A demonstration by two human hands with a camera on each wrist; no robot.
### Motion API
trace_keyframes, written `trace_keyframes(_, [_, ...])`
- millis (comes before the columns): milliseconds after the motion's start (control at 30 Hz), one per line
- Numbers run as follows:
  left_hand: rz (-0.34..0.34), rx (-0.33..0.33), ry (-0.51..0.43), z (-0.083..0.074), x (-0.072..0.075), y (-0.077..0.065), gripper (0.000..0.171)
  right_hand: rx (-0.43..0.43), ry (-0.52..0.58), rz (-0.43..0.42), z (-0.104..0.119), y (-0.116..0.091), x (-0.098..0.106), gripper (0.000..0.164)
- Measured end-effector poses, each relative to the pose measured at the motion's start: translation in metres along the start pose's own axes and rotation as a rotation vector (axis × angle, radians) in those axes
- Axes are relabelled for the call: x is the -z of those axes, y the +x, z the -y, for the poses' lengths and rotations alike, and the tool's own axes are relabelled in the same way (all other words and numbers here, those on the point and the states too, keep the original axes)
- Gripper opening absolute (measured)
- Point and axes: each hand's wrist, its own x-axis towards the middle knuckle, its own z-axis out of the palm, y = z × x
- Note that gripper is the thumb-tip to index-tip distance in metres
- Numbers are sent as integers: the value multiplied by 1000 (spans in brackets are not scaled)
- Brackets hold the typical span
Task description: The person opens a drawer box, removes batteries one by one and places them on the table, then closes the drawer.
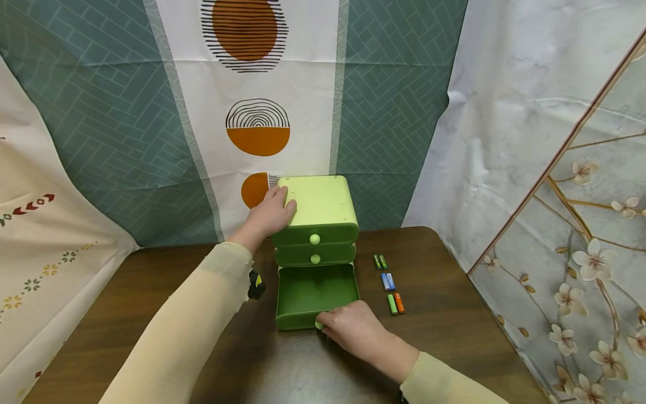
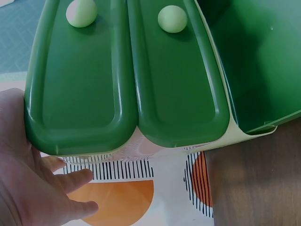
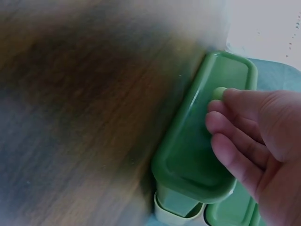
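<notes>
A small desktop drawer cabinet (image 1: 323, 199) with a pale yellow-green top and green drawer fronts stands on the table. Its bottom drawer (image 1: 315, 292) is pulled out, and I see nothing inside it. The upper two drawers (image 2: 80, 80) are closed. My left hand (image 1: 271, 214) rests against the cabinet's upper left side, thumb on the top, with fairly straight fingers along the side. With thumb and fingers my right hand (image 1: 355, 330) pinches the round light-green knob (image 3: 218, 93) of the bottom drawer.
On the table (image 1: 429, 336), right of the cabinet, batteries lie in pairs: two small green batteries (image 1: 380, 262), two blue batteries (image 1: 387, 281), then a green battery (image 1: 392, 304) beside an orange battery (image 1: 399, 303). A patterned cloth (image 1: 393, 112) hangs behind.
</notes>
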Motion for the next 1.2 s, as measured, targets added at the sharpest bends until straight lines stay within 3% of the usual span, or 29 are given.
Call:
trace_keyframes(433, [13, 9, -14, 1, -1, 0, 74, 9, -4, -146, -6, 4, -16, 21])
trace_keyframes(1200, [4, 14, 7, 2, -2, 2, 74, -66, 32, -149, -25, 18, -34, 20])
